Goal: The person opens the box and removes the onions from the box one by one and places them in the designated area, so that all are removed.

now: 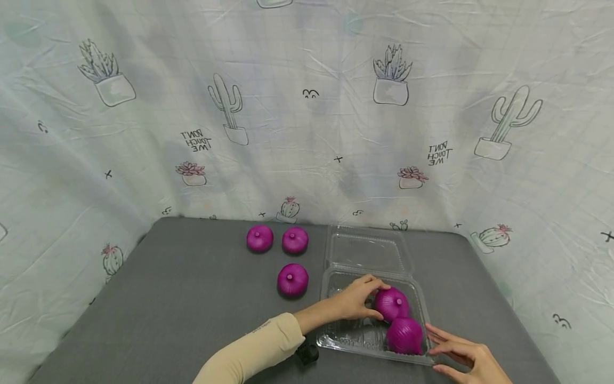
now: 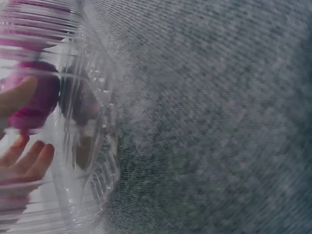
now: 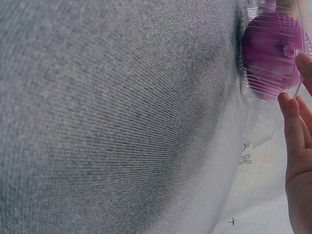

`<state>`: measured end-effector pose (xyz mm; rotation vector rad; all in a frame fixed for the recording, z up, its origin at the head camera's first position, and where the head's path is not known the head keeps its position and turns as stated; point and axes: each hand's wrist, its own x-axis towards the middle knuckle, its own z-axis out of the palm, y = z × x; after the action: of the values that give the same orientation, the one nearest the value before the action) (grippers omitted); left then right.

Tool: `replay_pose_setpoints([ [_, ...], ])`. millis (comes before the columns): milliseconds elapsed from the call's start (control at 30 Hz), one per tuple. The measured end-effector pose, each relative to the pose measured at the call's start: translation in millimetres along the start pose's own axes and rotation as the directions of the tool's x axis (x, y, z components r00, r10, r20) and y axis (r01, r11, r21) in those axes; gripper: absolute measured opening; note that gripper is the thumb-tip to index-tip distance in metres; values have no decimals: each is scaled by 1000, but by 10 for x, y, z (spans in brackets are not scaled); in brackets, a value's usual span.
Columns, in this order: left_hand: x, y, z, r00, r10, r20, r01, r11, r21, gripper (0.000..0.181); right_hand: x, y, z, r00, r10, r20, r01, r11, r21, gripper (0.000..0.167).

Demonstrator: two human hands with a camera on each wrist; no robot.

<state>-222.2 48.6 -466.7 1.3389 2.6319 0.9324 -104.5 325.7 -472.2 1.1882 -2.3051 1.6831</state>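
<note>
Two purple onions lie in the right part of a clear plastic clamshell container (image 1: 331, 336), whose lid (image 1: 366, 248) is folded back. My left hand (image 1: 357, 300) reaches in over the near-left rim and holds the upper onion (image 1: 394, 305) between thumb and fingers. The lower onion (image 1: 405, 337) sits against it near the front right corner. My right hand (image 1: 467, 354) touches the container's right side with extended fingers. In the right wrist view, an onion (image 3: 270, 53) shows through the clear wall beside the right fingertips (image 3: 283, 99).
On the grey table (image 1: 192, 298), left of the container, are three more purple onions: a back left one (image 1: 259, 239), a back right one (image 1: 295, 240) and a nearer one (image 1: 292, 281). A small black object (image 1: 308, 353) is by the left sleeve. Printed curtains (image 1: 307, 133) surround the table.
</note>
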Motion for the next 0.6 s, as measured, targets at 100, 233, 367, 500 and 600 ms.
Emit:
replay_pose_setpoints([
  [100, 6, -7, 1, 999, 27, -19, -25, 998, 57, 53, -6, 0, 5, 1000, 5, -6, -5, 1000, -5, 40],
  [233, 16, -5, 6, 999, 35, 1, -35, 998, 57, 58, -3, -8, 13, 1000, 16, -7, -16, 1000, -6, 39],
  [367, 15, -17, 16, 999, 32, 8, -33, 998, 52, 71, -3, -2, 17, 1000, 13, -5, -13, 1000, 6, 39],
  [500, 13, -33, 18, 999, 33, 0, -33, 996, 83, 69, -5, 5, 17, 1000, 7, -6, -7, 1000, 11, 40],
  [600, 22, -38, 21, 998, 56, -8, -55, 995, 88, 68, -5, 5, 14, 1000, 5, -8, -5, 1000, 7, 41],
])
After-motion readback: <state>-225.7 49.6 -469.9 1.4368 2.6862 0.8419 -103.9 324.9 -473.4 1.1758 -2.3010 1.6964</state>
